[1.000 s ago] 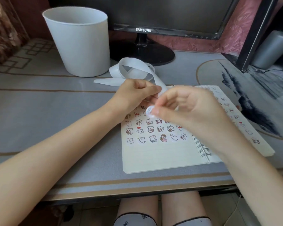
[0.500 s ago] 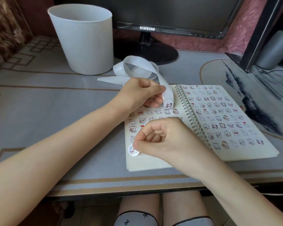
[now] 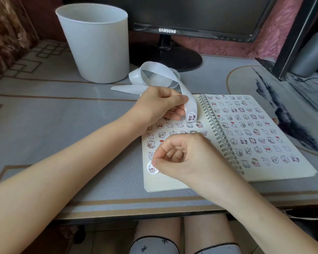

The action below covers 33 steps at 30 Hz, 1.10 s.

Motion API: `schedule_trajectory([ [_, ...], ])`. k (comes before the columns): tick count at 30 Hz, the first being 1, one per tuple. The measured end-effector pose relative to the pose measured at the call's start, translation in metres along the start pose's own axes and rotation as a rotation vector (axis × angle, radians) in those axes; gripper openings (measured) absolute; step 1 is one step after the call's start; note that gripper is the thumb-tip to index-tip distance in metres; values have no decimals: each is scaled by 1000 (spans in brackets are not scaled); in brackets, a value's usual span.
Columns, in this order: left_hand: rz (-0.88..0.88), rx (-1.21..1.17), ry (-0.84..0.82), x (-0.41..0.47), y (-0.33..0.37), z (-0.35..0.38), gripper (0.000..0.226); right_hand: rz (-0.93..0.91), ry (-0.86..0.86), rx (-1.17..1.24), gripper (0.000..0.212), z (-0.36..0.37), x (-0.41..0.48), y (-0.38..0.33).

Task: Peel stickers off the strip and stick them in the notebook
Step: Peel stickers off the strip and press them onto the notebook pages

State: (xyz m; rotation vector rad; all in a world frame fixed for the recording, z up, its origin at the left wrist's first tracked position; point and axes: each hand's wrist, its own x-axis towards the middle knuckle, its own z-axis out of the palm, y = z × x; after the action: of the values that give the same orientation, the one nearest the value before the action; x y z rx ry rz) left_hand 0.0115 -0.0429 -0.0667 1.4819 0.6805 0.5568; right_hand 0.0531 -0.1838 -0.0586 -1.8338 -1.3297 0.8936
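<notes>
- The spiral notebook [image 3: 173, 184] is lying open near the worktop's [image 3: 62, 125] front edge, both pages carrying rows of little bear stickers [image 3: 247, 132].
- The left hand [image 3: 160, 105] is pinching the white sticker strip [image 3: 189, 99] over the left page's top; the strip is looping back toward the white bin [image 3: 97, 46] at the far edge.
- The right hand [image 3: 187, 158], fingers curled, is pinching a round sticker [image 3: 151, 169] down against the left page's outer edge.

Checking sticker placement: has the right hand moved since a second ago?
Yes. The right hand came from the strip to the near-left corner of the notebook, holding a sticker.
</notes>
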Motion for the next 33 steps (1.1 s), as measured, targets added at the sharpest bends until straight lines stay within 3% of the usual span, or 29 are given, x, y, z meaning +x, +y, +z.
schedule_trajectory([
  [33, 17, 19, 2, -3, 3, 1, 13, -20, 67, -228, 9, 7, 1, 2],
])
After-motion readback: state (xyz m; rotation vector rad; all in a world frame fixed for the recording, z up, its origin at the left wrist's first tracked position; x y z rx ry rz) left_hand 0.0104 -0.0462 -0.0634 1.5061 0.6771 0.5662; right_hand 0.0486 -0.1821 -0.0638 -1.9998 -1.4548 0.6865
